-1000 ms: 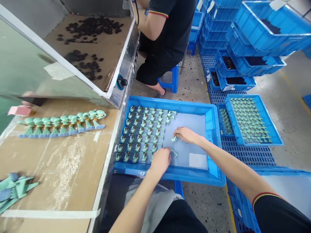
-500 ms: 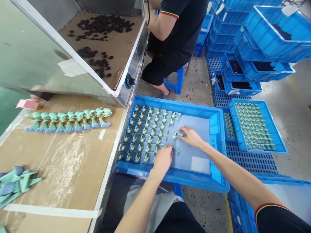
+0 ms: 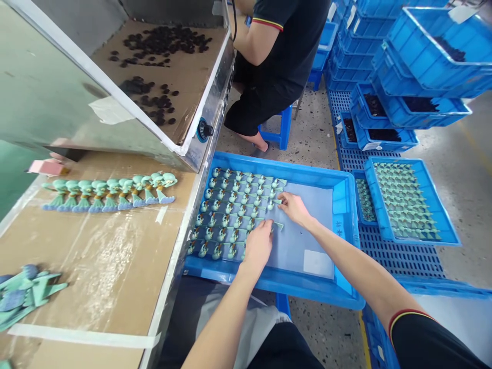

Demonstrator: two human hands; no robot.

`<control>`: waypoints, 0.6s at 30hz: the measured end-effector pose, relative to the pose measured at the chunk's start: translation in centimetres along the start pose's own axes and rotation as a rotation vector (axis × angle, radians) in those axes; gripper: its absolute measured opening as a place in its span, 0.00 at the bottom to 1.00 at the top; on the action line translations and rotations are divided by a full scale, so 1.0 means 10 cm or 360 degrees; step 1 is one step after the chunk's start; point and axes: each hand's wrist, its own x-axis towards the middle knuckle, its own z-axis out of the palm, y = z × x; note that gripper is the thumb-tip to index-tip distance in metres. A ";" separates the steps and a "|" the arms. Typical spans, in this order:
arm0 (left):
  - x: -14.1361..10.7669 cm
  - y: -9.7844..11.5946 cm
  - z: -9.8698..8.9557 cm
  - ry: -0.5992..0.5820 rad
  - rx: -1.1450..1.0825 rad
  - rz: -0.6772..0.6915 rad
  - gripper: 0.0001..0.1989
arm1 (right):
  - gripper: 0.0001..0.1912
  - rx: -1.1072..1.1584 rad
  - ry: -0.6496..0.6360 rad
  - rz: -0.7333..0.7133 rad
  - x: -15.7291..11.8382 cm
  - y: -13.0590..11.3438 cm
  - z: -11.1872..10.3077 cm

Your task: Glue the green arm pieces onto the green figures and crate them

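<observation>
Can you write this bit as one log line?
left hand: at green piece | right hand: pinching second green piece | blue tray: rows of figures | table: green-and-blue pieces

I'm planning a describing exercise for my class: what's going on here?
A person's right hand pinches a small green figure beside rows of similar figures in a blue tray. The left hand is at another figure, partly hiding it. The rows fill the tray's left side; bare lining shows toward the right.
</observation>
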 end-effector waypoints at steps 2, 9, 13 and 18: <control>0.04 -0.02 0.01 0.0031 -0.0015 -0.0014 0.21 | 0.19 0.0021 0.0011 0.0000 0.02 -0.01 0.03; 0.14 -0.06 0.02 0.0106 -0.0035 -0.0081 0.22 | 0.19 0.0064 0.0078 0.0031 0.00 -0.05 0.01; 0.18 -0.03 0.01 0.0145 -0.0036 -0.0106 0.23 | 0.19 0.0064 0.0101 0.0052 -0.17 -0.05 -0.08; 0.23 0.01 0.04 0.0182 -0.0038 -0.0145 0.19 | 0.17 0.0067 -0.0130 0.0013 -0.48 -0.08 0.01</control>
